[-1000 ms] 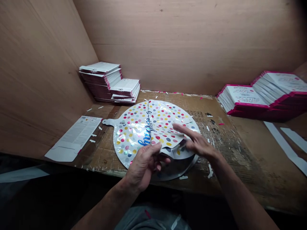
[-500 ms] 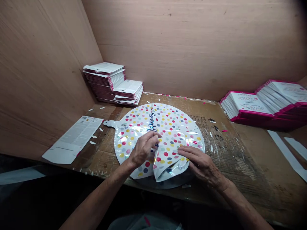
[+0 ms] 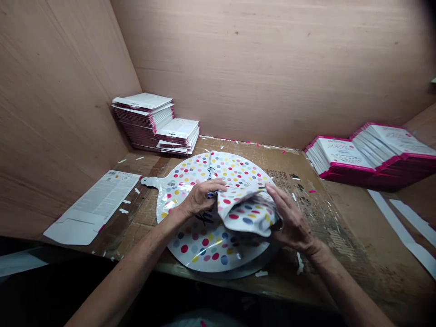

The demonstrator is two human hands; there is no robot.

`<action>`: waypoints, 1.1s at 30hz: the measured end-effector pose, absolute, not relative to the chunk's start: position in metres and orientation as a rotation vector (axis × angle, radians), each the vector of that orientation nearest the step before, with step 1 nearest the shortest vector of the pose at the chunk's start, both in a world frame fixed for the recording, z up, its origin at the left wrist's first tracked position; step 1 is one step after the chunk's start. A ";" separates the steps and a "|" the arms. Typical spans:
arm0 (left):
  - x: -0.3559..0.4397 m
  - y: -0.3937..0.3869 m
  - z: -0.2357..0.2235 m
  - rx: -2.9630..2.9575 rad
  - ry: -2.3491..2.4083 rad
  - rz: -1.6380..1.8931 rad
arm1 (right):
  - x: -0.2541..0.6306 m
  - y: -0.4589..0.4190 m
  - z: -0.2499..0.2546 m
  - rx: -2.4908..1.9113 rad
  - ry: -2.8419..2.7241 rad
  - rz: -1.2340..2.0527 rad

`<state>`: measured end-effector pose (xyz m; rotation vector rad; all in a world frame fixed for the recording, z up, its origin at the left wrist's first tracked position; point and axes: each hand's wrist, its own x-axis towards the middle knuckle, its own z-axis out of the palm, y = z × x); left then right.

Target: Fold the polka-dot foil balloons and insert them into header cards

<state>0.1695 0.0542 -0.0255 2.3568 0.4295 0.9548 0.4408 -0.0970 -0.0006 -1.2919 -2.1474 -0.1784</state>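
Note:
A flat round foil balloon (image 3: 207, 250), white with coloured dots and dark lettering, lies in front of me with its neck (image 3: 150, 181) pointing left. Its right part is folded up and bulges loosely, forming a dotted flap (image 3: 247, 218). My left hand (image 3: 204, 196) is closed at the middle of the balloon, its fingers on the left edge of that flap. Around the flap's right side curls my right hand (image 3: 291, 222), thumb below and fingers above. A greyish round sheet (image 3: 259, 268) shows under the balloon's lower right edge.
A printed card sleeve (image 3: 95, 202) lies at the left. Stacks of white and pink packets stand at the back left (image 3: 145, 122) and right (image 3: 347, 156). White strips (image 3: 398, 231) and paper scraps (image 3: 124, 211) lie on the cardboard-covered table (image 3: 306, 268). Wooden panels (image 3: 221, 68) enclose it.
My right hand has lifted the balloon's right part and brought it up into a raised, bulging fold. My left hand has moved slightly up. The view has shifted a little.

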 end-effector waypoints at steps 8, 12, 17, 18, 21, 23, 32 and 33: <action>0.145 0.024 -0.042 2.741 0.510 0.508 | 0.464 -0.118 -0.025 -1.627 -2.519 -0.147; 0.146 0.025 -0.039 2.606 0.537 0.523 | 0.466 -0.092 0.028 -1.700 -2.441 0.193; 0.163 0.038 -0.019 2.207 1.111 0.433 | 0.493 -0.001 0.067 -1.806 -1.991 0.957; 0.168 0.042 -0.014 2.142 1.232 0.420 | 0.497 0.014 0.068 -1.837 -1.870 0.960; 0.182 0.055 -0.005 2.029 1.430 0.430 | 0.500 0.035 0.057 -1.817 -1.573 0.914; 0.188 0.063 -0.003 1.997 1.494 0.432 | 0.499 0.027 0.042 -1.711 -1.432 1.026; 0.203 0.079 -0.014 1.954 1.662 0.376 | 0.523 -0.009 -0.020 -1.920 -1.352 0.820; 0.204 0.079 -0.015 1.953 1.680 0.378 | 0.525 -0.006 -0.024 -1.989 -1.356 0.685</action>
